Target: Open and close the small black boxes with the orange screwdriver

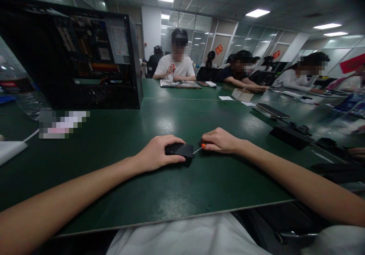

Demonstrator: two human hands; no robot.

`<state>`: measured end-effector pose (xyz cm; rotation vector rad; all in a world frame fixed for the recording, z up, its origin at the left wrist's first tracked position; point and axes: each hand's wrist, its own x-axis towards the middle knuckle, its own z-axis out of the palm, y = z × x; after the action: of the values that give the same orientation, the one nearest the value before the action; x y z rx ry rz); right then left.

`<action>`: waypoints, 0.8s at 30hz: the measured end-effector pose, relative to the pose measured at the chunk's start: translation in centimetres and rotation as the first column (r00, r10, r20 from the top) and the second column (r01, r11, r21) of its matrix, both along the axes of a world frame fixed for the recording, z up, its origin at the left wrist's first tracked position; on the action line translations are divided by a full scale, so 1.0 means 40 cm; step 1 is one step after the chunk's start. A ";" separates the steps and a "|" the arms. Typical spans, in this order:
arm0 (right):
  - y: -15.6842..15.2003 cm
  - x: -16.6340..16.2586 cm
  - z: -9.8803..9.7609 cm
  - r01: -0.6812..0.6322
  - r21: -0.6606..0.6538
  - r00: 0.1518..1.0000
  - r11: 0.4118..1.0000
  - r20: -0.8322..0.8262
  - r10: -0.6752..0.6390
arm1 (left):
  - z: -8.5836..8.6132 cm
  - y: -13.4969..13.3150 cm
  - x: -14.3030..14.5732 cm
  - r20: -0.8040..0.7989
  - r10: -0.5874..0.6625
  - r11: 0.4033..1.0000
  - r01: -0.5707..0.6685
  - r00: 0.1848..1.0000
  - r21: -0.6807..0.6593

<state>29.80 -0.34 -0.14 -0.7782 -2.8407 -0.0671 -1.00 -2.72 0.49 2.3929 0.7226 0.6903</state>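
My left hand [158,153] is curled round a small flat black device [179,149] and holds it down on the green table mat [171,194]. My right hand [221,141] is closed on a small screwdriver with an orange handle [203,145]. Its thin metal shaft points left and its tip touches the right edge of the black device. Both forearms stretch out over the mat from the near edge.
An open black computer case [85,57] stands at the back left, with a plastic water bottle [19,83] beside it. A white device with a cable [11,150] lies far left. Black parts [291,135] and a flat device [270,111] lie right. Several people sit at the far side.
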 end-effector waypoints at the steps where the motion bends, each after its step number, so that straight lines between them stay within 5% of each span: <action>1: 0.000 -0.005 -0.002 -0.001 0.008 1.000 1.000 -0.008 0.001 | 0.001 -0.001 0.000 0.003 0.000 1.000 0.000 1.000 0.002; 12: -0.030 -0.023 0.009 0.034 0.390 0.992 0.920 -0.126 0.017 | 0.006 -0.008 0.002 0.014 0.012 1.000 -0.012 1.000 0.009; 24: -0.037 -0.028 0.010 -0.062 0.494 0.976 0.867 -0.154 0.157 | 0.020 0.031 -0.063 -0.045 0.044 0.989 -0.050 0.998 -0.137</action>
<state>28.67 -1.83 0.27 -0.4783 -2.5095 -0.6318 -3.51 -1.50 1.27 2.2761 0.8195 0.5906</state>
